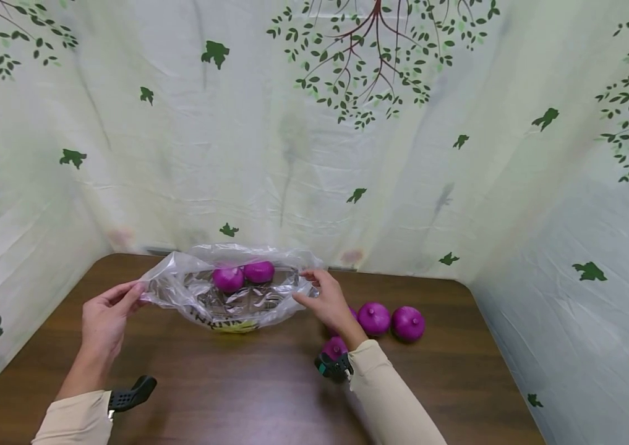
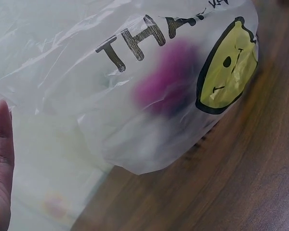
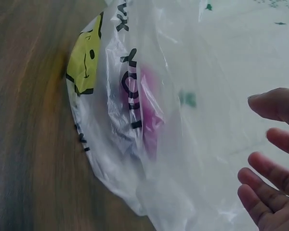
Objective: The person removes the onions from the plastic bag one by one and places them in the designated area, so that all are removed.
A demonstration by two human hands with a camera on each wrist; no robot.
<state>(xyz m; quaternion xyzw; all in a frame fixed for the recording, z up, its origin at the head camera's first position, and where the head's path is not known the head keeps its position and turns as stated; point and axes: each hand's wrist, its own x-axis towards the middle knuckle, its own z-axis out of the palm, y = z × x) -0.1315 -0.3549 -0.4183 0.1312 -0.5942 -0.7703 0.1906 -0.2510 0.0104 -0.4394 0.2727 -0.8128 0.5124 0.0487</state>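
Observation:
A thin clear plastic bag (image 1: pixel 172 287) with black lettering and a yellow smiling lemon print (image 2: pixel 226 72) lies with its mouth spread wide. Inside it sit two purple onions (image 1: pixel 228 279), which show blurred through the plastic in both wrist views. My left hand (image 1: pixel 104 318) pinches the bag's left edge between thumb and fingers. At the opposite edge is my right hand (image 1: pixel 328 303), fingers spread and thumb apart from them; in the right wrist view its fingertips (image 3: pixel 250 180) hold nothing.
Several more purple onions (image 1: pixel 373 318) rest on the brown wooden table (image 1: pixel 225 383) to the right, some partly behind my right wrist. A pale curtain (image 1: pixel 247 154) printed with leaves and branches stands along the table's back and sides.

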